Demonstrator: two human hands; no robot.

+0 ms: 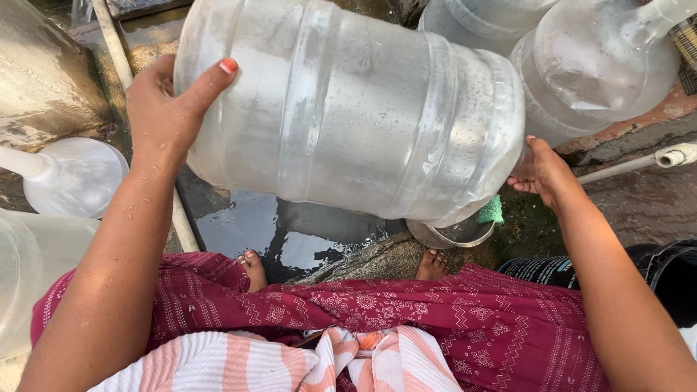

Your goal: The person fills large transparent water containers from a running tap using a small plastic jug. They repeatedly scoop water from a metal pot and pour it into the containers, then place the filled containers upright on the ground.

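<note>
A large clear plastic water jug lies on its side in the air in front of me, wet inside and out. My left hand presses flat against its left end, thumb on top. At the jug's right end, my right hand supports the base from below. Under the jug's right end sits a small metal bowl with a green scrubber beside it. My bare feet stand on wet ground below.
More clear jugs stand around: two at the top right, one capped jug at the left and another at the lower left. A puddle lies ahead. A white pipe runs at the right, a black bucket below it.
</note>
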